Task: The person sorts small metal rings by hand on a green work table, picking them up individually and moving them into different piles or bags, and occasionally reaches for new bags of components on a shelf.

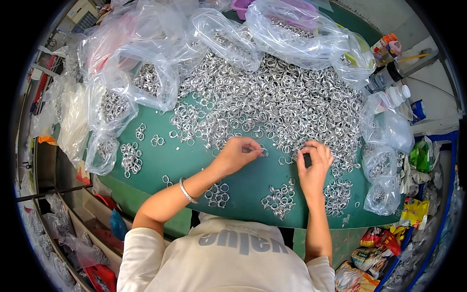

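Note:
A large heap of silver metal rings (311, 107) covers the far half of the green table (160, 121). At the heap's near edge, my left hand (238, 155) pinches a ring (264, 152) between thumb and fingertips. My right hand (315, 163) is just to the right, its thumb and fingers drawn together at the edge of the heap; whatever sits in that pinch blends with the rings behind. Close to my body lie smaller groups of rings: one group (217, 194) below my left forearm, another (279, 200) between my arms, a third (337, 197) right of my right wrist.
Clear plastic bags (301, 41) of rings border the heap at the back, with more bags (114, 104) on the left and others (383, 187) on the right. Bottles (384, 78) stand at the back right. A small ring group (131, 159) lies left.

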Motion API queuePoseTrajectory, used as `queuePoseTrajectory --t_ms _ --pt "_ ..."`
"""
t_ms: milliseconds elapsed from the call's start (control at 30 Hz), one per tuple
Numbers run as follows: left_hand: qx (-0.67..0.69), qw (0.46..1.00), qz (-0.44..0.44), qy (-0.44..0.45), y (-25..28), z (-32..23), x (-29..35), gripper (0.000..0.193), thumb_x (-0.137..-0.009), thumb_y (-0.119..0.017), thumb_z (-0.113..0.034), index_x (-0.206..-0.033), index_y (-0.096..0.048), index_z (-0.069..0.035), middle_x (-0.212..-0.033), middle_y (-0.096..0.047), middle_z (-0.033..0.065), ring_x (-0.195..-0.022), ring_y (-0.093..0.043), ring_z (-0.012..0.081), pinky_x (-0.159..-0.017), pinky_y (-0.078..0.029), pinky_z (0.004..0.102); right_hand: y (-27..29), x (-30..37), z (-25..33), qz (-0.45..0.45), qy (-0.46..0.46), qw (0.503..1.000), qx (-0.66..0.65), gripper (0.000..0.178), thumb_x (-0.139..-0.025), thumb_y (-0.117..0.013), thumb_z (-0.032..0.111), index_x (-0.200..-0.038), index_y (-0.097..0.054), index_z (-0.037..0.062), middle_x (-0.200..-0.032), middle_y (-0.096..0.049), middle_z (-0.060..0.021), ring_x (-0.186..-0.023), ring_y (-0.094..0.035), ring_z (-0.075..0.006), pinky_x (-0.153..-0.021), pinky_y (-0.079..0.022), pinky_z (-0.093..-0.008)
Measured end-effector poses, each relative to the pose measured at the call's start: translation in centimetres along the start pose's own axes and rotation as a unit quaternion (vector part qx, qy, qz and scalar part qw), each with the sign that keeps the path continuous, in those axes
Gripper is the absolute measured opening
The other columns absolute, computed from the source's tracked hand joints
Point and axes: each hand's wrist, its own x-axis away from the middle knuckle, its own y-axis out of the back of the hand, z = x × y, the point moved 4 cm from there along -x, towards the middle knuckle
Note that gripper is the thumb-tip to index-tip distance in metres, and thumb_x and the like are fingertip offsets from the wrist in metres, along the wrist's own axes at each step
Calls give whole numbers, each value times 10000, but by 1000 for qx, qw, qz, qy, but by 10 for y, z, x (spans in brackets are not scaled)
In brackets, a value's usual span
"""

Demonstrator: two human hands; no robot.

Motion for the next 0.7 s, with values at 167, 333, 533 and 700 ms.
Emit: queuePoseTrajectory --t_ms 167,333,533,700 --pt "-1 1000 1 -26 -4 4 -3 115 -851 -599 -24 -940 -652 23 -829 -671 33 -735 -598 53 -625 -476 192 -1 1 -15 -46 -139 953 -267 74 -796 -652 -11 -838 -600 22 -827 -633 -94 -734 -585 -172 -690 -436 -291" --pt "-176 979 -48 -90 -10 -21 -1 179 -791 -615 -8 -961 -664 -31 -805 -660 34 -646 -612 111 -573 -479 265 -21 -3 -8 86 -193 949 -232 117 -846 -597 -9 -959 -626 -20 -772 -622 -119 -641 -573 -145 -606 -449 -258" --pt "-353 912 -85 -190 -39 -20 -27 163 -781 -673 -128 -929 -669 -61 -825 -638 94 -690 -620 317 -600 -493 411 -19 -13 7 127 -116 983 -62 174 -798 -665 56 -963 -654 4 -784 -643 -160 -644 -604 -313 -597 -471 -403" --pt "-355 913 -88 -180 -37 -21 -35 117 -778 -676 -118 -869 -681 -46 -830 -654 95 -683 -632 290 -604 -500 390 -11 -3 -3 147 -138 975 -88 140 -805 -680 63 -929 -657 4 -700 -637 -84 -532 -559 -206 -511 -446 -324"
